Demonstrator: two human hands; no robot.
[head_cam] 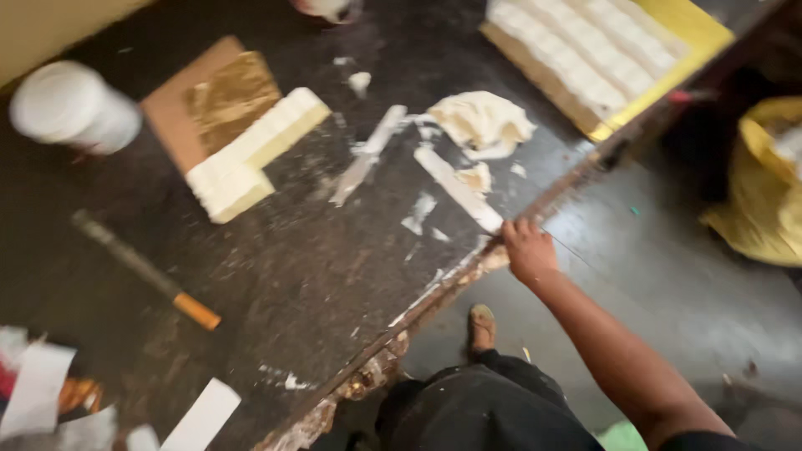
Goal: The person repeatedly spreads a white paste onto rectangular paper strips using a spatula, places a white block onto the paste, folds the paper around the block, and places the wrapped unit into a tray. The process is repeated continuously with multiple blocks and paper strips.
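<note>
A: What lies at the upper left of the frame?

B: A white plastic tub (73, 106), and right of it a brown cardboard sheet (180, 100) with a gold foil piece (231, 96) on it. An L-shaped row of cream blocks (251, 154) overlaps the cardboard's lower edge.

A: And top right?

B: A yellow tray (697, 29) packed with rows of white blocks (585, 50). Beyond the bench (276, 276), a yellow sack (764, 192) sits on the grey floor (668, 284).

A: The middle?

B: A lump of white paste (480, 121), with a smeared knife (368, 154) to its left.

A: Lower left?

B: A dark stick with an orange tip (146, 271), and white paper scraps (38, 388) in the corner.
</note>
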